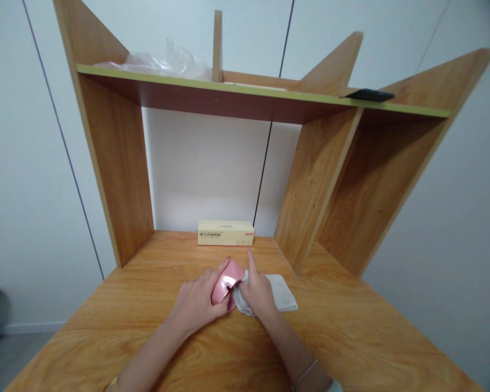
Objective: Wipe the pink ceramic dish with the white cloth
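Note:
A glossy pink curved object (228, 281) with a small dark notch in its edge is gripped in my left hand (201, 296), fingers over its top and thumb along its lower side. Its exact kind I cannot make out. Right beside it, my right hand (258, 291) has its lower fingers closed on a white cloth (281, 293), while the index finger points up and away. Part of the cloth is bunched against the pink object's right edge; another part spreads out to the right of my right hand. The hand hides the middle of the cloth.
A cream-coloured box (225, 233) with printed lettering stands at the back of the wooden desk (147, 332). Upright panels (316, 190) carry a shelf (245, 93) above. On it lie clear plastic wrapping (171, 62) and a dark flat object (369, 95).

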The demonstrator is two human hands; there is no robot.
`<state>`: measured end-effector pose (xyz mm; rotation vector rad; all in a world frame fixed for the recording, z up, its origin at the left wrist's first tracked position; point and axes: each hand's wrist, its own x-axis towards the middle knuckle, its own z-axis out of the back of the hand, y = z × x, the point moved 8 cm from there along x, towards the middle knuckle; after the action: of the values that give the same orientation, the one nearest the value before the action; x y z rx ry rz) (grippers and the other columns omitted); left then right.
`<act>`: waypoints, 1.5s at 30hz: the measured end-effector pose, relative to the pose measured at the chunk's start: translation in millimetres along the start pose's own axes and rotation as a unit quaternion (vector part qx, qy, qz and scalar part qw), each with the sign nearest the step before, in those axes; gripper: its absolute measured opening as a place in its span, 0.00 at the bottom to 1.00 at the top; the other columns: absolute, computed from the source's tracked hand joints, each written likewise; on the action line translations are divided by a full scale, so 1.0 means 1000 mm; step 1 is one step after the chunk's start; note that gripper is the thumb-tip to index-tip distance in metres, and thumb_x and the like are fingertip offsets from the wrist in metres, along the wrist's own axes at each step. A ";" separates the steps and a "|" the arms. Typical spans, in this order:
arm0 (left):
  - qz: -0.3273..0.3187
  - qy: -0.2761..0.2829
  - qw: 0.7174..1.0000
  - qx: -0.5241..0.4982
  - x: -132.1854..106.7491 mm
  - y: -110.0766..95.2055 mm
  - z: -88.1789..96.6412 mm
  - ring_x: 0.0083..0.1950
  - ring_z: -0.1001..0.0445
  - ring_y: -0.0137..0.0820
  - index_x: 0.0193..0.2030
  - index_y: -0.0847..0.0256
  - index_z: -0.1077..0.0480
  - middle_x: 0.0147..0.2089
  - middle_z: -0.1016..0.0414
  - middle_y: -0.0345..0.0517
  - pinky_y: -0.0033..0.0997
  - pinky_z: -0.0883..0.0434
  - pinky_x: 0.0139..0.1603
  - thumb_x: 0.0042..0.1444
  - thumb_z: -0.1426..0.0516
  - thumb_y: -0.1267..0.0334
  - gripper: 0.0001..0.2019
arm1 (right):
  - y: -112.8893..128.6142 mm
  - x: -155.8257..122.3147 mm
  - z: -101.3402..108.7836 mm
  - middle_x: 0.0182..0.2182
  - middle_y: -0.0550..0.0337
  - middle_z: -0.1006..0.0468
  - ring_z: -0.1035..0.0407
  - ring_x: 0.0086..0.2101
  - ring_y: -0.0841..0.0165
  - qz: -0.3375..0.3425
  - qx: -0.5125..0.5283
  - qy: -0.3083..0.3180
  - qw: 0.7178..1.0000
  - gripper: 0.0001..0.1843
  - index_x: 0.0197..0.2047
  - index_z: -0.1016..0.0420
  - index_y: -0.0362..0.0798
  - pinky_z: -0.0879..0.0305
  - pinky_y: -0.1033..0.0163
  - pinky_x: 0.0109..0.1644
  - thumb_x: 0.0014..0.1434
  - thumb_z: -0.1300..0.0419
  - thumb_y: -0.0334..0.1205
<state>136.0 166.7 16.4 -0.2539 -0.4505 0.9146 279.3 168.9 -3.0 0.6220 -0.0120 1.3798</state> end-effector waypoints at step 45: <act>0.087 -0.042 0.993 -0.066 -0.003 0.013 -0.004 0.44 0.29 0.42 0.64 0.62 0.69 0.52 0.34 0.54 0.35 0.36 0.43 0.50 0.49 0.49 0.42 | -0.015 0.006 -0.014 0.43 0.54 0.28 0.33 0.42 0.69 -0.032 0.280 -0.052 0.958 0.30 0.61 0.57 0.44 0.39 0.66 0.42 0.56 0.55 0.37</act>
<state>127.5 171.5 6.9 -0.3800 -0.5746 1.0703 289.8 179.1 -19.0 1.1579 0.3221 1.2861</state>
